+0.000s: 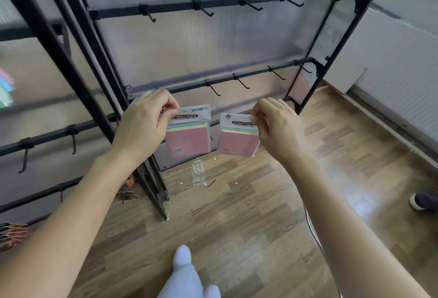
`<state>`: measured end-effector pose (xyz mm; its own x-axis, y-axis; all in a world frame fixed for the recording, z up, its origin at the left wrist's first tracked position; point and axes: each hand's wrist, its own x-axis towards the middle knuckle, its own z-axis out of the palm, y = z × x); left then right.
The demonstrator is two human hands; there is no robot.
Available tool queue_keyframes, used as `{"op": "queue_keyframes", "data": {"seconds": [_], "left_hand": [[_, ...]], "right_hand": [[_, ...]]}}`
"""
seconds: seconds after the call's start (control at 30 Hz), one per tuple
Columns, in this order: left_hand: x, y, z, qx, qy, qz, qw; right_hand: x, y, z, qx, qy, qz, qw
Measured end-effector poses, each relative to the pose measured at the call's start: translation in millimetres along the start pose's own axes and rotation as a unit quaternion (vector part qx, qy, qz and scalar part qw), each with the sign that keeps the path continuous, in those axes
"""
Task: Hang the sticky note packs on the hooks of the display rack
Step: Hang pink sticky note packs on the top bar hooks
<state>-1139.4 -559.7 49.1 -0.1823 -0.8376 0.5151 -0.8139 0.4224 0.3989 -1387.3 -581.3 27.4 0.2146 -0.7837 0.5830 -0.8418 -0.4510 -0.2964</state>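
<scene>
1. Sticky note packs: you hold two, side by side and apart, in front of the display rack [237,79], below its middle bar.
2. Your left hand [144,124] pinches the top header of the left pack [189,138].
3. Your right hand [277,124] pinches the top corner of the right pack [237,141], which tilts slightly.
4. Empty hooks [240,81] line the bars above.
5. Below lies the wooden floor [237,214].

A black display rack [111,98] stands on a wood-patterned floor [248,214], its bars carrying bare hooks [240,81]. On the floor near the rack's foot lie a clear plastic wrapper [198,174] and small scraps
</scene>
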Motion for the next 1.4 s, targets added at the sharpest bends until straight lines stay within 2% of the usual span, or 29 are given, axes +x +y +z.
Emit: {"op": "queue_keyframes", "data": {"seconds": [0.37,0.63,0.87,1.1,1.4], "left_hand": [[114.2,-22.5,64.3,-0.018,0.032,0.021,0.999],[222.5,-39.9,80.4,0.005,0.058,0.038,0.998],[279.2,-38.5,94.8,0.018,0.072,0.040,0.996],[312.9,-19.7,121.3,0.034,0.073,0.045,0.996],[372.4,29.5,176.8,0.051,0.133,0.009,0.990]], "right_hand": [[83.5,81.5,19.2,-0.024,0.007,0.009,1.000],[189.1,131.6,28.3,-0.049,0.036,-0.005,0.998],[239.0,164.9,37.1,-0.034,0.054,-0.001,0.998],[269.7,208.7,37.9,-0.009,0.062,-0.010,0.998],[334.1,299.1,17.3,0.028,0.081,-0.079,0.993]]}}
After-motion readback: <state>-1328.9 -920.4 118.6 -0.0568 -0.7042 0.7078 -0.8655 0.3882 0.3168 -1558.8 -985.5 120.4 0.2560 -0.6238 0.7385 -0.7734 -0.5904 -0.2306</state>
